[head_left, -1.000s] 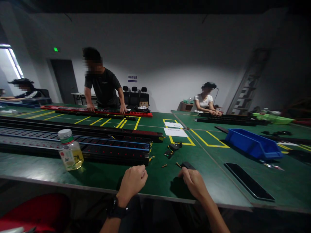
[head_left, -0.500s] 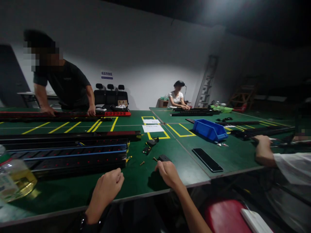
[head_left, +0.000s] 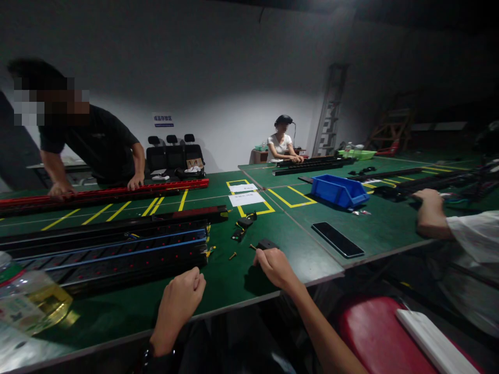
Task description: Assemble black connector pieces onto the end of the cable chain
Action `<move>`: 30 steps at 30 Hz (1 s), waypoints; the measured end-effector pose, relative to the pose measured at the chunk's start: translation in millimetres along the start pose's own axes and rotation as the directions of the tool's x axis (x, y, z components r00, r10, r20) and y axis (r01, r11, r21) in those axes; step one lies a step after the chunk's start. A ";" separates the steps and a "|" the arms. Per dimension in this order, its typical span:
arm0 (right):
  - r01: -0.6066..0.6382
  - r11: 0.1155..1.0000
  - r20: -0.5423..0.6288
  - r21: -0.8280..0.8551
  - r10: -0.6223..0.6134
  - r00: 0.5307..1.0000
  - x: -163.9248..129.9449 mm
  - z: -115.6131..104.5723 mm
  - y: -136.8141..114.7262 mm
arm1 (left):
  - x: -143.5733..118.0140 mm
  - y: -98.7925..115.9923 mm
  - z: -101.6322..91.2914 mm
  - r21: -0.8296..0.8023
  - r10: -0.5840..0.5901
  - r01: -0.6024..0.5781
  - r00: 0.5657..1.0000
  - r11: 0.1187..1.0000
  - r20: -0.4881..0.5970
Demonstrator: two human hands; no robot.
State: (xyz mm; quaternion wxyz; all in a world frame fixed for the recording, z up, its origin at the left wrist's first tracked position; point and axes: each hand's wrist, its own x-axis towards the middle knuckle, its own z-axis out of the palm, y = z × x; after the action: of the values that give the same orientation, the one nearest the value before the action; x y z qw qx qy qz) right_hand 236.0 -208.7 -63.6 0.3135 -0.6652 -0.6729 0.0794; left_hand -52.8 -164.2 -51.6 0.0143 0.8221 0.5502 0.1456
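On the near left edge of the green table (head_left: 117,311) stands a bottle (head_left: 29,301) with yellow drink in it. It sits close to the rim, so a bump from an arm could tip it or roll it off.

Next to it, going right, lies a long black rail (head_left: 117,254) with blue lines and red dots. Behind it is a red rail (head_left: 117,193), and a person in a dark shirt (head_left: 97,145) leans on that one with both hands.

Near the table edge sits the left hand (head_left: 181,301). It is curled into a loose fist and seems to hold nothing, though I cannot see inside it. It rests just right of the black rail's end.

A small screw (head_left: 233,255) lies on the table between the two hands. It is tiny and loose, so a sweep of a hand could knock it to the floor.

To the right, the right hand (head_left: 275,267) has its fingertips on a small black part (head_left: 267,243). The fingers are bent down on the near end of it, more pressing than gripping. The part could slip away if the push is too hard.

More small black bits (head_left: 242,228) lie a little farther off. Farther right are a dark phone (head_left: 337,239) lying flat, a blue bin (head_left: 338,190), and another person's arm (head_left: 431,218) in a white sleeve at the far right.
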 end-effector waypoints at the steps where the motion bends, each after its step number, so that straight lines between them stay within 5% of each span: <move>1: -0.002 1.000 0.000 0.005 0.002 1.000 -0.2 0.0 0.1 | -0.4 0.5 -0.3 0.000 0.000 0.000 1.000 1.000 -0.002; 30: -0.020 0.999 0.065 0.030 0.018 0.998 -2.3 -0.3 5.2 | -6.2 12.5 -11.4 -0.036 -0.033 0.034 0.999 0.999 0.024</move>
State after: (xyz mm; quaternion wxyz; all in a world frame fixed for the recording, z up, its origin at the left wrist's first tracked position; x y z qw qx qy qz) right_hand 240.3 -210.4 -66.8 0.3008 -0.6638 -0.6751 0.1143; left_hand -46.6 -176.3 -39.8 0.0382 0.8141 0.5608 0.1459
